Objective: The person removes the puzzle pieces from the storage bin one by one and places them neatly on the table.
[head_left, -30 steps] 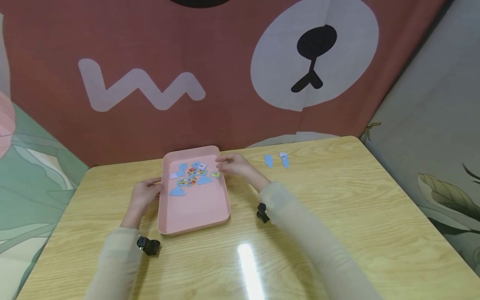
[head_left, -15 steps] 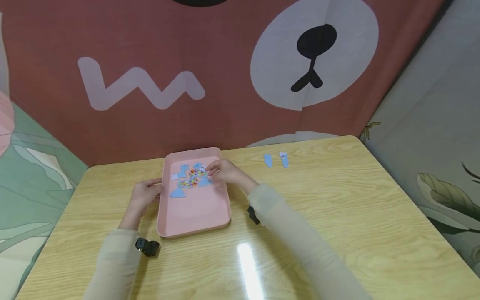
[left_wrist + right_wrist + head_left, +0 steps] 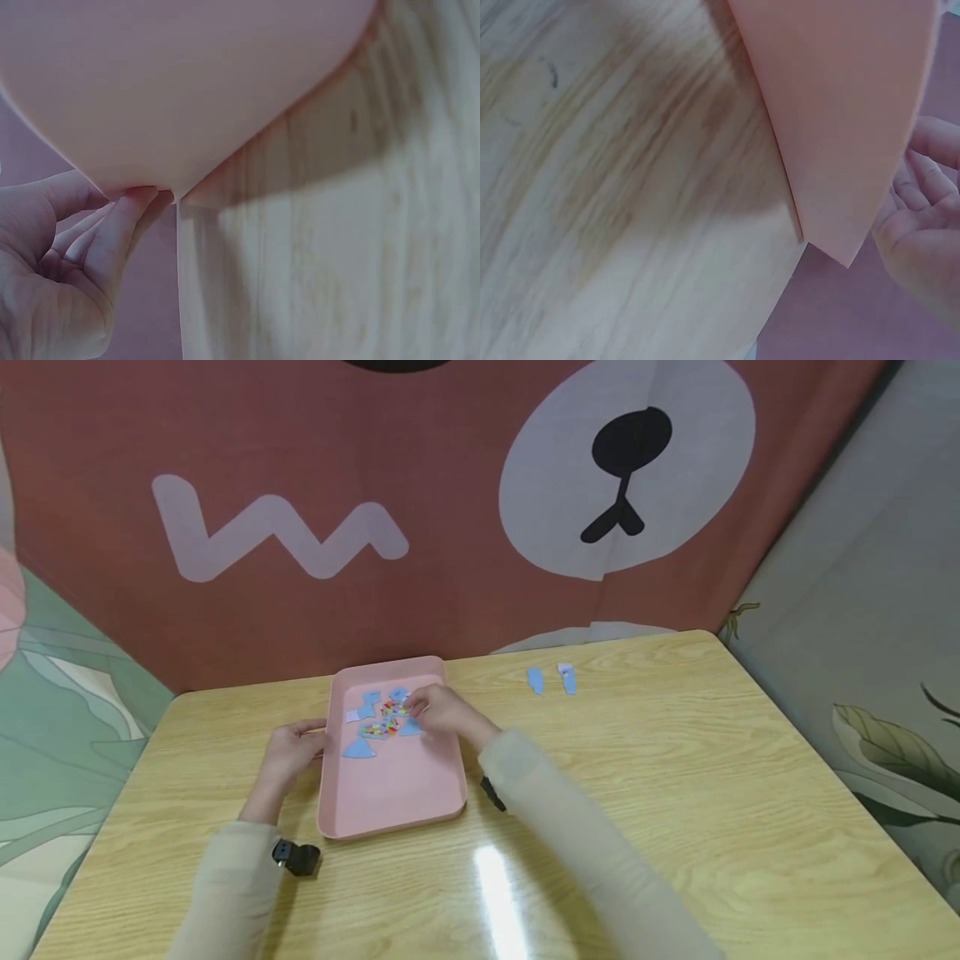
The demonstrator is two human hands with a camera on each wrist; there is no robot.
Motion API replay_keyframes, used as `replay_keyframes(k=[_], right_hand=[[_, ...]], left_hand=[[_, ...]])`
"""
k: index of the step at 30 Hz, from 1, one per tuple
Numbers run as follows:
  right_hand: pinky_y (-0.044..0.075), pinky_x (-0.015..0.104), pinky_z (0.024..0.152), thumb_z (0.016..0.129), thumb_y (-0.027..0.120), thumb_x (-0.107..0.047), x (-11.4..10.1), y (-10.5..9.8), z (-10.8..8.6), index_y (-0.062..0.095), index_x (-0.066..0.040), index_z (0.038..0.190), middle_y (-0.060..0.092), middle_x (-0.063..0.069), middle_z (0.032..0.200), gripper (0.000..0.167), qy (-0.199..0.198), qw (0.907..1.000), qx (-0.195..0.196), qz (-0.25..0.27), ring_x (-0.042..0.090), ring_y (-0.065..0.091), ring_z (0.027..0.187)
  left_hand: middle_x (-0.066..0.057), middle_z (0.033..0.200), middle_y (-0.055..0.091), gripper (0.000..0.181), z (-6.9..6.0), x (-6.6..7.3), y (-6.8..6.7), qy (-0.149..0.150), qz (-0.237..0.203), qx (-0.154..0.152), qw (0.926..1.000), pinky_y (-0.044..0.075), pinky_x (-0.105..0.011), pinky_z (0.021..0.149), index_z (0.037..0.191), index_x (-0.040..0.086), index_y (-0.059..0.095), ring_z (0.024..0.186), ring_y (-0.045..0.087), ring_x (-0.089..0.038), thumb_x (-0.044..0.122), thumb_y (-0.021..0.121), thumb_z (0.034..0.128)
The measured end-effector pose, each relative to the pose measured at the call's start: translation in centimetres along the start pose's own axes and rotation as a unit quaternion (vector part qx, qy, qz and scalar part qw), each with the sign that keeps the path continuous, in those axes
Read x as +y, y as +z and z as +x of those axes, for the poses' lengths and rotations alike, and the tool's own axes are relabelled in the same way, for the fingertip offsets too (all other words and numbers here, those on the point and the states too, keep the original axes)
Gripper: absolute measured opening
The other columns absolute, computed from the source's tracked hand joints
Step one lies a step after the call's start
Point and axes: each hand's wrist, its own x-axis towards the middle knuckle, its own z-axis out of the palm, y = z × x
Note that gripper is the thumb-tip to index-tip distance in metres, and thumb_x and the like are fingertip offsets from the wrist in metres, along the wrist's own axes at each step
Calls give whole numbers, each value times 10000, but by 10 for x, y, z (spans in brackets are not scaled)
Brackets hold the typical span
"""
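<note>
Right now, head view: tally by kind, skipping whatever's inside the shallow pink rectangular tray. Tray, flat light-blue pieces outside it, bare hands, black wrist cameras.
Shallow pink rectangular tray: 1
Flat light-blue pieces outside it: 2
Bare hands, left hand and right hand: 2
Black wrist cameras: 2
Total: 7

No lettering can be read anywhere here.

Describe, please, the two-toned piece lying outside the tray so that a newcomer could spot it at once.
On the wooden table, look right of the pink tray, near the far edge. The right-hand piece of the pair there is yours: its far end is pale, whereas the left-hand piece appears blue throughout.
</note>
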Motion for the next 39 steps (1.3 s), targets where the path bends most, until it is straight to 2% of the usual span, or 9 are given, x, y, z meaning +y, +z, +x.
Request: replay_keyframes(k=[10, 17, 23, 30, 39], right_hand=[[514, 250, 870, 766, 497, 150, -2, 7, 2, 633, 43, 1184, 659, 164, 1157, 452, 456, 9983, 87, -339, 254, 589, 1082], [489, 308, 976, 780, 510, 132, -4, 8, 2, 634, 1, 1207, 656, 161, 1180, 464, 615, 9931, 84, -992, 253, 587, 1123], [505, 268, 921, 770, 550, 116, -4, 10, 0, 640, -24, 1197, 691, 115, 1119, 459, 629, 9907, -10, -1209, 219, 615, 1075], [482, 227, 843, 769, 650, 48, -2, 14, -2, 672, -82, 1175, 696, 50, 1041, 427, 326, 9805, -191, -1927, 144, 556, 916], [487, 244, 880, 798, 707, -31, -3, 16, -4, 710, -109, 1127, 696, 29, 1057, 338, 306, 9731, -227, -2273, 141, 575, 957]], left_hand=[[-324, 1314, 522, 511, 0, 3, 2, -17, -43, -6, 10000, 589, -255, 775, 1383, -96, 423, 869, 673, -92, 90, 499, 913], [-326, 1322, 516, 513, 1, 4, 3, 22, -18, -65, 10000, 586, -250, 785, 1386, -97, 417, 878, 666, -84, 93, 500, 917], [-323, 1326, 516, 514, 2, 3, 5, -9, 10, -81, 10000, 585, -238, 772, 1390, -93, 415, 881, 661, -81, 100, 493, 920], [-324, 1325, 519, 518, 3, 1, 6, -19, -43, -75, 10000, 580, -211, 752, 1393, -90, 412, 845, 652, -48, 99, 492, 917], [-315, 1342, 504, 528, 4, 1, 5, -97, -68, -141, 9998, 581, -231, 787, 1404, -85, 397, 915, 664, -98, 99, 492, 918]])
